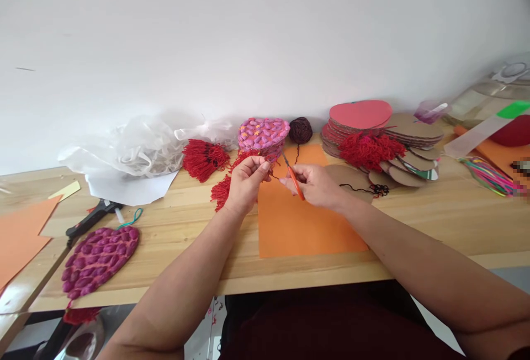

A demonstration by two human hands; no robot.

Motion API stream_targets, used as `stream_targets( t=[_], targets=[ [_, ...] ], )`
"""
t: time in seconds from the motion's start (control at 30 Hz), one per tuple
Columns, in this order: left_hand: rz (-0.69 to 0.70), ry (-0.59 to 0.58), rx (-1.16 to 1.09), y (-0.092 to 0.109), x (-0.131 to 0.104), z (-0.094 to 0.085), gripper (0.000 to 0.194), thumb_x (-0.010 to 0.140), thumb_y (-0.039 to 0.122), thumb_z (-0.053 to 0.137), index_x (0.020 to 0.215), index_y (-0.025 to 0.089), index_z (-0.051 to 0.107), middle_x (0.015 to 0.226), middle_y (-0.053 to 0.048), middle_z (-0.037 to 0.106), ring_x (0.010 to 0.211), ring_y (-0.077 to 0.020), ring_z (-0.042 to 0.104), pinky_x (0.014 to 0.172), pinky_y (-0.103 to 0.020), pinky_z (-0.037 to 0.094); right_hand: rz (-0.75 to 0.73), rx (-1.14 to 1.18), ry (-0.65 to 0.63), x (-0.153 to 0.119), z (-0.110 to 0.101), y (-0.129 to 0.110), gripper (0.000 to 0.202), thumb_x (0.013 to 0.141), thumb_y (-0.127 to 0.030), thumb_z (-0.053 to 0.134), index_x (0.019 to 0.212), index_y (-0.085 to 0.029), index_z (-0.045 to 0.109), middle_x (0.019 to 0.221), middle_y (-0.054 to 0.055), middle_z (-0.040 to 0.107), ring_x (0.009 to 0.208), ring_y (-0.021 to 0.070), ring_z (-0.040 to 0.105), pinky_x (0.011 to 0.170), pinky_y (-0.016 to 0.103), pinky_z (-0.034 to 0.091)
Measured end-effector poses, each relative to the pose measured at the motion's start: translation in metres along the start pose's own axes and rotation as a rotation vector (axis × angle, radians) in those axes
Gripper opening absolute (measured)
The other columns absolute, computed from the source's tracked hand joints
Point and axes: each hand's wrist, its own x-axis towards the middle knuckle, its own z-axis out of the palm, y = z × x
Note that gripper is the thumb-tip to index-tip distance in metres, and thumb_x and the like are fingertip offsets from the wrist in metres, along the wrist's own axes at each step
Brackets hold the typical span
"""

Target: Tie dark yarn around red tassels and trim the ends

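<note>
Scissors (292,173) aslant, blades (285,158) forward-left

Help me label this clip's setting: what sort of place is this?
Probably a craft workspace: orange-handled metal scissors, a black plastic glue gun and a round ball of dark-brown yarn point to it.

An orange sheet (25,230) ran off the left edge, a clear jar (476,99) off the right; the left hand (247,182) partly hid a red tassel (221,191).
</note>
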Motion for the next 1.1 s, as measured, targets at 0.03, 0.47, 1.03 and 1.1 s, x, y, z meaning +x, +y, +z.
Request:
stream_targets(
  t=[0.03, 0.47, 1.03, 1.1],
  targets=[
    [-0.005, 0.029, -0.015, 0.000, 0.001, -0.001, 0.034, 0.068, 0.039, 0.085, 0.078, 0.017, 0.061, 0.068, 0.003, 0.057, 0.059, -0.0075, 0.053, 0.060, -0.021, 0.047, -0.007, -0.002, 0.002, -0.001, -0.001, -0.002, 0.035, 0.080, -0.045, 0.072, 0.070, -0.018, 0.051, 0.060, -0.005, 0.047, 0.054, 0.0083, 0.038, 0.050, 0.023, 0.027],
    [-0.010, 0.191, -0.049, -0.006, 0.013, -0.011, 0.036, 0.063, 0.041, 0.085, 0.074, 0.018, 0.059, 0.068, 0.004, 0.055, 0.056, -0.0070, 0.048, 0.055, -0.021, 0.045, 0.035, -0.541, -0.146, -0.015, -0.020, -0.035, 0.020, 0.079, -0.038, 0.069, 0.075, -0.018, 0.070, 0.070, 0.002, 0.072, 0.058, 0.0135, 0.056, 0.053, 0.025, 0.032],
    [0.341, 0.029, 0.673, -0.008, 0.003, -0.012, 0.010, 0.086, 0.029, 0.062, 0.086, 0.019, 0.064, 0.077, -0.001, 0.065, 0.069, -0.0135, 0.059, 0.069, -0.026, 0.049, -0.461, -0.656, -0.190, -0.042, -0.003, -0.066, 0.023, 0.098, -0.020, 0.051, 0.099, -0.019, 0.073, 0.089, 0.003, 0.075, 0.077, 0.0137, 0.065, 0.073, 0.026, 0.044],
    [0.402, 0.015, 0.786, -0.005, -0.001, -0.011, 0.009, 0.087, 0.027, 0.061, 0.089, 0.019, 0.065, 0.080, -0.002, 0.068, 0.072, -0.0147, 0.061, 0.073, -0.027, 0.050, -0.623, -0.495, -0.283, -0.063, 0.007, -0.095, 0.024, 0.098, -0.018, 0.050, 0.107, -0.018, 0.072, 0.097, 0.003, 0.076, 0.086, 0.0127, 0.066, 0.080, 0.024, 0.047]
  ],
)
